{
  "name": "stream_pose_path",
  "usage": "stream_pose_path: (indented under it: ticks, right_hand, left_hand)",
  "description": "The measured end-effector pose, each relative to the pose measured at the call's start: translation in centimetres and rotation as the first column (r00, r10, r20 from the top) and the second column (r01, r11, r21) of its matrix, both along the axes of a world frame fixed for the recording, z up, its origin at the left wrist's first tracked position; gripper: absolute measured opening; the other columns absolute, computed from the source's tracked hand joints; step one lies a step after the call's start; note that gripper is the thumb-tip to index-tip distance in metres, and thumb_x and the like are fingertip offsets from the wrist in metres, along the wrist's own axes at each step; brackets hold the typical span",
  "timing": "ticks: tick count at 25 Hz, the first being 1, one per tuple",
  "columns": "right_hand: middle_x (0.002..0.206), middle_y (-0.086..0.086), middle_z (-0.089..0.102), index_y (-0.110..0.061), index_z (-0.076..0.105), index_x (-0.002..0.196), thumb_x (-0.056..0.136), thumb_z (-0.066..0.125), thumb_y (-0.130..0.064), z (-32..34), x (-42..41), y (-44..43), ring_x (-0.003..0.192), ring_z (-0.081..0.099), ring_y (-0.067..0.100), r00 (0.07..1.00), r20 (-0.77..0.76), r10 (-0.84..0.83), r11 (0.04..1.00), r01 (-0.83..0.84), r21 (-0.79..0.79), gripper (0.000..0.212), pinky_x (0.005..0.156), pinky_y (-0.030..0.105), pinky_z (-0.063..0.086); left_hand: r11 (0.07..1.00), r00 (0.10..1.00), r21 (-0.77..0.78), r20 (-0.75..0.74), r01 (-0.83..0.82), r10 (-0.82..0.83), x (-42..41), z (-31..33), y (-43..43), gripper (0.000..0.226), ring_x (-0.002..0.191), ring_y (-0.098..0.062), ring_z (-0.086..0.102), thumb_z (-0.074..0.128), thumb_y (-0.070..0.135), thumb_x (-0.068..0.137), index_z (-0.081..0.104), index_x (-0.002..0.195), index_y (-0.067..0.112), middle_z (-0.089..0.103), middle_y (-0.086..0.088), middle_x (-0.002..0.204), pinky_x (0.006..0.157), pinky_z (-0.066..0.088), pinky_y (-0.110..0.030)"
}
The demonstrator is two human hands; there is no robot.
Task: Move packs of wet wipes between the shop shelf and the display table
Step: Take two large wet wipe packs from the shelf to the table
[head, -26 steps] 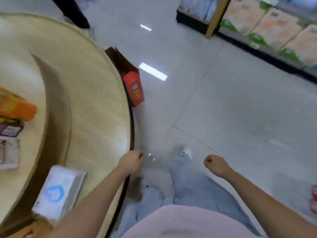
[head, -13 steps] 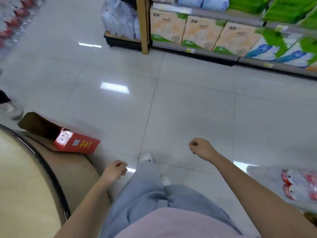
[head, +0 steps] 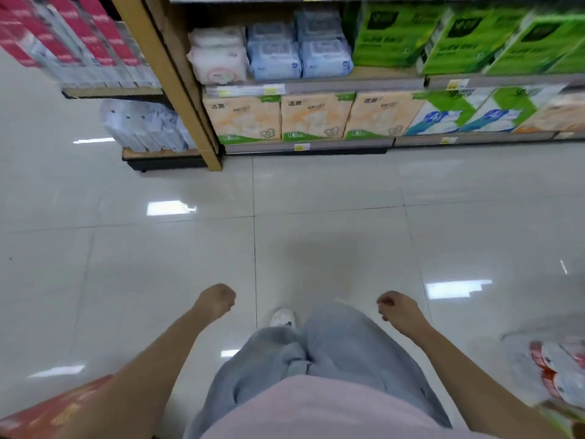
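Observation:
Blue wet-wipe packs (head: 299, 55) are stacked on the second shelf board (head: 354, 83) of the shop shelf ahead, with a pink-and-white pack (head: 218, 60) to their left. My left hand (head: 217, 301) and my right hand (head: 399, 310) hang in front of me above the floor, far below the shelf. Their fingers are loosely curled and hold nothing. The display table is out of view.
A wooden upright (head: 177, 87) divides the shelf bays. Orange tissue boxes (head: 313, 117) fill the bottom board and green boxes (head: 459, 39) sit right of the wipes. A red carton (head: 53, 413) lies at lower left, wrapped bottles (head: 557, 369) at lower right. Glossy tiled floor (head: 316, 201) lies between.
The view has swung from the round table to the shelf, which is now closer and straight ahead. The table has left the frame. Both hands stay empty.

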State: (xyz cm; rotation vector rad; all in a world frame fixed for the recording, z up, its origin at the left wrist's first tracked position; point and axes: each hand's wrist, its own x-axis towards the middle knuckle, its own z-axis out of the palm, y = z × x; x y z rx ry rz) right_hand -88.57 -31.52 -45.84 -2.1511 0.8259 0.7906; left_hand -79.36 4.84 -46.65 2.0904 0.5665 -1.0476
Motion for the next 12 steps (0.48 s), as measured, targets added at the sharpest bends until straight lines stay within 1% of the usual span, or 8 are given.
stream_pose_path:
  ticks: [1,3,6,7,8,9,10,12]
  right_hand:
    - [0.096,0.012,0.067,-0.01,0.063,0.093,0.088,0.05,-0.007,0.1,1.5,-1.0,0.091,0.066,0.031,0.999,-0.022,-0.037,0.999,0.036,-0.017,0.014,0.084,0.037,0.051]
    - [0.094,0.014,0.068,-0.008,0.063,0.09,0.089,0.049,-0.007,-0.3,4.8,-2.7,0.087,0.066,0.031,0.995,-0.057,-0.079,0.997,0.077,-0.031,0.014,0.08,0.037,0.052]
    - [0.088,0.014,0.067,0.001,0.065,0.092,0.089,0.048,-0.006,-1.7,12.0,-5.2,0.076,0.062,0.026,0.992,-0.083,-0.094,0.995,0.091,-0.033,0.019,0.072,0.034,0.05]
    - [0.083,0.014,0.065,0.004,0.064,0.089,0.089,0.047,-0.005,-2.0,14.7,-5.8,0.072,0.059,0.024,0.994,-0.091,-0.068,0.997,0.066,-0.027,0.019,0.067,0.032,0.047]
    - [0.08,0.013,0.062,0.004,0.062,0.083,0.088,0.046,-0.005,-2.2,17.8,-6.4,0.07,0.056,0.022,0.995,-0.099,-0.031,0.999,0.029,-0.022,0.018,0.065,0.031,0.044]
    - [0.078,0.012,0.059,-0.001,0.059,0.078,0.088,0.046,-0.005,-2.2,21.0,-6.9,0.07,0.054,0.022,0.995,-0.103,0.013,1.0,-0.015,-0.02,0.017,0.064,0.03,0.042]
    - [0.079,0.012,0.059,-0.006,0.056,0.077,0.088,0.045,-0.006,-2.0,24.7,-7.4,0.07,0.054,0.022,0.992,-0.105,0.064,0.998,-0.066,-0.02,0.015,0.065,0.031,0.042]
    - [0.082,0.009,0.062,-0.01,0.057,0.081,0.089,0.046,-0.01,-1.0,31.5,-7.7,0.075,0.059,0.023,0.983,-0.093,0.16,0.987,-0.162,-0.012,0.013,0.066,0.031,0.046]
  left_hand:
    - [0.999,0.999,-0.021,0.044,0.026,-0.025,4.0,0.9,-1.4,0.016,0.076,-0.022,0.054,0.05,0.01,0.093,0.058,0.079,0.008,0.06,-0.01,0.081,0.065,0.04,-0.026]
    - [0.995,0.992,-0.093,0.125,0.024,-0.012,11.0,2.1,-4.1,0.014,0.077,-0.018,0.056,0.05,0.015,0.094,0.058,0.083,0.011,0.061,-0.004,0.084,0.064,0.041,-0.023]
    - [0.986,0.983,-0.166,0.182,0.001,0.03,19.7,2.5,-7.7,0.014,0.08,-0.017,0.057,0.05,0.016,0.095,0.06,0.099,0.008,0.062,-0.005,0.09,0.066,0.041,-0.021]
    - [0.987,0.983,-0.164,0.18,-0.004,0.034,21.7,2.4,-8.4,0.015,0.08,-0.017,0.057,0.049,0.016,0.095,0.06,0.1,0.007,0.062,-0.005,0.091,0.067,0.042,-0.021]
    - [0.988,0.984,-0.156,0.173,-0.02,0.047,23.6,2.0,-9.0,0.015,0.08,-0.018,0.057,0.049,0.015,0.095,0.06,0.1,0.007,0.061,-0.006,0.091,0.067,0.042,-0.021]
    - [0.989,0.986,-0.14,0.155,-0.045,0.067,25.1,1.7,-9.3,0.014,0.08,-0.018,0.056,0.048,0.014,0.095,0.06,0.098,0.007,0.061,-0.006,0.091,0.066,0.042,-0.021]
    - [0.99,0.989,-0.118,0.122,-0.073,0.087,26.7,1.3,-9.5,0.013,0.079,-0.018,0.057,0.048,0.013,0.095,0.06,0.095,0.008,0.062,-0.007,0.091,0.068,0.042,-0.022]
    - [0.991,0.992,-0.069,0.059,-0.111,0.115,28.9,0.7,-9.4,0.013,0.079,-0.018,0.058,0.048,0.014,0.093,0.06,0.089,0.011,0.064,-0.008,0.092,0.074,0.044,-0.027]
